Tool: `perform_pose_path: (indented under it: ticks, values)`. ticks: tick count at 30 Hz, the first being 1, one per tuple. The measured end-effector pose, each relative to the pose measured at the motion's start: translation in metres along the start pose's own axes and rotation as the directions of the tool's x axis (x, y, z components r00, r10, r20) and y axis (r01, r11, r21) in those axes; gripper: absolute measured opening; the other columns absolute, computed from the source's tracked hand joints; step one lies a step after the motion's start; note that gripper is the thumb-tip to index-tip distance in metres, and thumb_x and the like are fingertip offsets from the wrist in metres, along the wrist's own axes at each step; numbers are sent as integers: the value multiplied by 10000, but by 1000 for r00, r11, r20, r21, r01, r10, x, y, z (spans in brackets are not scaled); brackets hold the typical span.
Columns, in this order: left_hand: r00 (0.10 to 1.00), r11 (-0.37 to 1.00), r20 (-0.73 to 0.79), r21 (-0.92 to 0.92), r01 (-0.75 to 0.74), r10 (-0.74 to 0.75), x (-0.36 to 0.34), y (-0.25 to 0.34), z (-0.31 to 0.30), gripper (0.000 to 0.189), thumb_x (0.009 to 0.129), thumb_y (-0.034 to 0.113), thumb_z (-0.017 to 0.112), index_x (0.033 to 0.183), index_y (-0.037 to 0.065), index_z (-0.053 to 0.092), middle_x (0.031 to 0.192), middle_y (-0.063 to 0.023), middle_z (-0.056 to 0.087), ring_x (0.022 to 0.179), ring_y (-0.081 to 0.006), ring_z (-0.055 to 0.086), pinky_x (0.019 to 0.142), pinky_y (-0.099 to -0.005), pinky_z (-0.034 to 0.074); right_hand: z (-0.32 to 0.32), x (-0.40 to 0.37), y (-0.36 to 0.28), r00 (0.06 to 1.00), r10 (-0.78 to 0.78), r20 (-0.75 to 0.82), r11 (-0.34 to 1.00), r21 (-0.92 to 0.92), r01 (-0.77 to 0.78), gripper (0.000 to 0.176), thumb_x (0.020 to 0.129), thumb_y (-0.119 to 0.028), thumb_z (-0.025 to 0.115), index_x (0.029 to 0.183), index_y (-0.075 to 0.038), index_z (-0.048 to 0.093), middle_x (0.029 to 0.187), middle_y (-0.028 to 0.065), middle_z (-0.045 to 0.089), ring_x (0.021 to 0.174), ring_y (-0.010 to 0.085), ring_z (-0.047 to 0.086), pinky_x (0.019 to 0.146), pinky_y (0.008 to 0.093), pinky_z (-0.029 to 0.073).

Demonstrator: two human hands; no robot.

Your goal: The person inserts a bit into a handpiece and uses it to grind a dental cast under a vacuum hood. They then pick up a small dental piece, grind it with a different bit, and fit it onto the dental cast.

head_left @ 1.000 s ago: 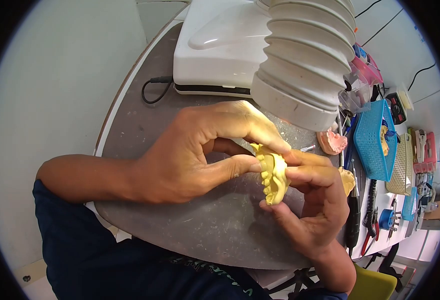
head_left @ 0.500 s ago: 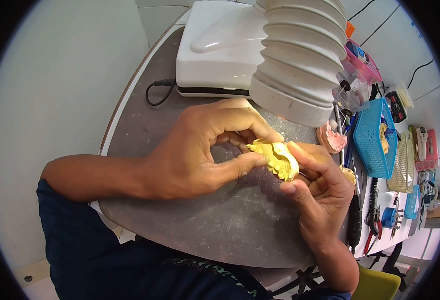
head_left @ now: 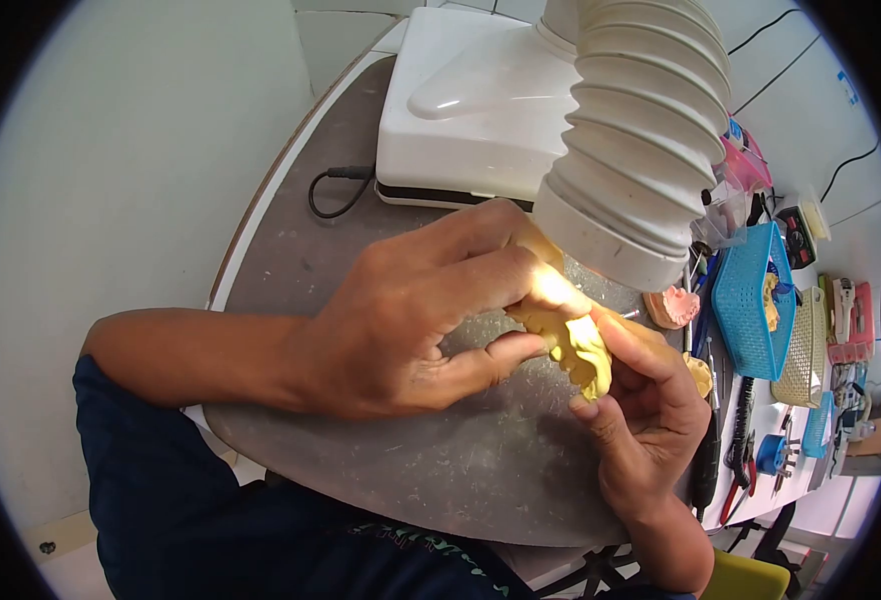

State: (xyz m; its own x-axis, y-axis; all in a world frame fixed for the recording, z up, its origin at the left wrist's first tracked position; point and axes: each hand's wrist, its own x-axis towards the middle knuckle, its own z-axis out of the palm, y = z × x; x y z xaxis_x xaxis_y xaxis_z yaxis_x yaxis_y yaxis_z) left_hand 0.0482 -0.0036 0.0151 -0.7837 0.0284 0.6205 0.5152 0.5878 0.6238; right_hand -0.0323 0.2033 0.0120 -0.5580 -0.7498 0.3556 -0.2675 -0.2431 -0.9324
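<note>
A yellow dental cast point(head_left: 586, 360) is held over the dark grey tabletop point(head_left: 411, 450), tilted, with its toothed edge toward the lower left. My left hand point(head_left: 441, 310) grips its left part, the fingers over the top and the thumb at the near side. On the right, my right hand point(head_left: 651, 400) pinches the cast between the thumb at its lower end and fingers along its right edge. The fingers partly hide the cast's upper part. Bright light falls on it and on my left fingertips.
A white ribbed hose point(head_left: 651, 130) hangs just beyond my hands, beside a white machine point(head_left: 471, 110). Right of it lie a pink cast point(head_left: 673, 306), a blue basket point(head_left: 754, 300), a cream basket point(head_left: 803, 350), a black handpiece point(head_left: 706, 460) and red-handled pliers point(head_left: 739, 490).
The yellow cast has turned and shifted slightly down and right. My left fingers now reach farther over its top. The surroundings have shifted slightly in view.
</note>
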Motion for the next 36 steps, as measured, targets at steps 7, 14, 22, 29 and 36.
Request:
perform_pose_path:
  ticks: [7, 14, 22, 29, 36]
  values:
    - [999, 997, -3, 69, -39, 39, 0, -2, -1, 277, 707, 29, 751, 973, -10, 683, 1056, -179, 614, 853, -211, 654, 716, -275, 522, 0, 1, -1, 1000, 10, 0, 1000, -14, -10, 445, 793, 114, 641, 1222, 84, 526, 1259, 243, 506, 1196, 287, 517, 984, 355, 479]
    - [917, 841, 228, -372, 393, -328, -3, -2, 1, 391, 809, 25, 680, 1167, -41, 540, 1129, -150, 583, 1000, -195, 618, 894, -300, 501, -4, 2, 0, 997, 77, -19, 993, -87, -79, 423, 811, 53, 668, 1217, 76, 554, 1145, 176, 565, 1013, 197, 612, 880, 276, 522]
    - [686, 363, 566, -585, 725, -458, 6, -2, -4, 307, 898, 105, 606, 1152, -24, 491, 1057, -119, 591, 970, -153, 612, 896, -300, 504, 3, 6, 3, 983, 152, -107, 980, -111, -164, 399, 809, 40, 683, 1195, 60, 583, 999, 116, 610, 864, 143, 635, 745, 234, 542]
    - [541, -59, 767, -593, 803, -345, 4, -8, -4, 234, 923, 150, 586, 1066, -10, 491, 1018, -156, 606, 885, -159, 638, 795, -263, 541, 2, 9, -5, 951, 304, -59, 953, 24, -303, 326, 822, 34, 677, 1129, 97, 589, 936, 114, 638, 828, 151, 649, 688, 243, 532]
    - [500, -55, 815, -537, 842, -292, 5, -12, -6, 247, 926, 129, 573, 1073, -36, 462, 1086, -217, 598, 965, -204, 648, 812, -273, 559, 3, 10, -8, 929, 370, -35, 923, 126, -363, 310, 842, 3, 669, 1123, 94, 577, 883, 131, 670, 764, 161, 667, 666, 230, 530]
